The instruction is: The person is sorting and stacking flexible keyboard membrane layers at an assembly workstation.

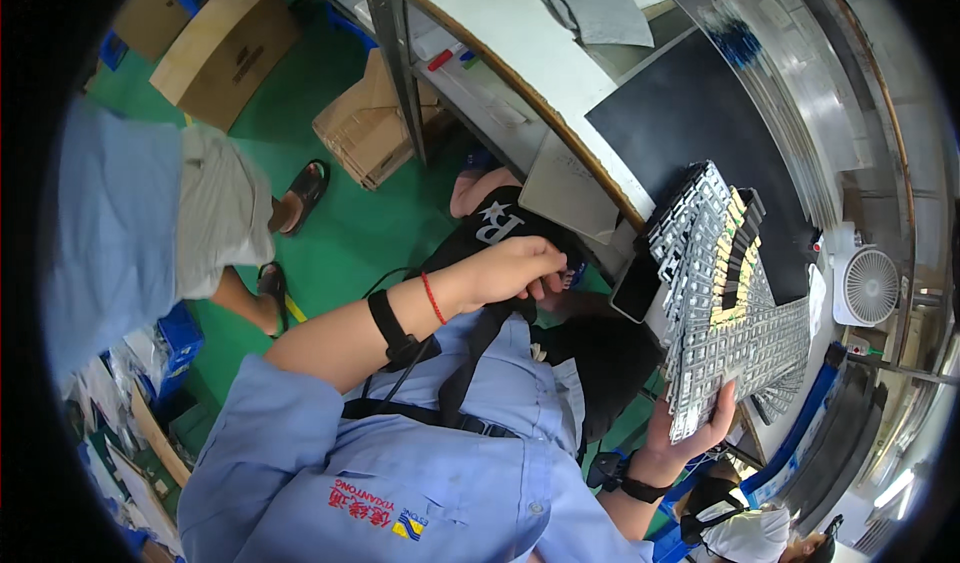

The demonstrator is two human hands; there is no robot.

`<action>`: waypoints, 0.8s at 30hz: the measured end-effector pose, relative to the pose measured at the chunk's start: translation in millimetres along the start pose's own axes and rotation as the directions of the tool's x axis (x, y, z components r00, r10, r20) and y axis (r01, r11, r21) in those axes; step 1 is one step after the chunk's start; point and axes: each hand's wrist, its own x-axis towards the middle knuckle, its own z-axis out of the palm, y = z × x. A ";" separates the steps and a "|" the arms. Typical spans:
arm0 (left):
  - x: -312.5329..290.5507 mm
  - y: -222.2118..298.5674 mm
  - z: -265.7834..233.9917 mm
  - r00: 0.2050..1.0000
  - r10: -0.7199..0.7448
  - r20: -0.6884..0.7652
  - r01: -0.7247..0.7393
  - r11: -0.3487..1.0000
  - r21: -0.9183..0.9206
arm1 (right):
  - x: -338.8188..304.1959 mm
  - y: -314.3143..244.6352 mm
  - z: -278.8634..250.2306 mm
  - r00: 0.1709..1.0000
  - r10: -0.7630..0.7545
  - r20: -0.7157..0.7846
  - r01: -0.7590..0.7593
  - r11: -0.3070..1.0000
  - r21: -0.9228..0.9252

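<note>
My right hand (pixel 695 429) grips the near end of a fanned stack of thin grey keyboard frames (pixel 745 348) with grids of openings. The thumb lies along the edge, and the stack covers some fingers. More grey frames (pixel 690 218) lie bunched at the stack's far end, with yellow-and-black strips (pixel 735 273) among them. My left hand (pixel 517 268) is above my lap, apart from the stack, its fingers curled together. A small pale thing shows by its fingertips, too small to name. A dark phone-like slab (pixel 636 288) stands at the table's edge, left of the frames.
A black mat (pixel 700 113) covers part of the white worktable (pixel 480 8). A white fan (pixel 866 285) stands at the right. Cardboard boxes (pixel 228 53) sit on the green floor, where a person in sandals (pixel 215 203) stands at left. Another person (pixel 745 533) is at lower right.
</note>
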 end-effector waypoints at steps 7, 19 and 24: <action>-9.4 36.5 33.3 0.922 0.097 0.375 -0.142 0.986 0.093 | -3.5 3.8 -16.1 0.996 -0.009 -0.088 -0.002 0.992 -0.123; 5.7 50.1 98.9 0.787 -0.120 0.605 -0.034 0.971 0.237 | 1.1 0.4 -11.8 0.997 -0.038 -0.073 0.019 0.971 -0.237; -0.1 54.7 108.9 0.840 0.216 0.498 -0.296 0.951 0.086 | -4.8 -1.6 -24.8 0.997 0.053 -0.054 -0.066 0.958 -0.279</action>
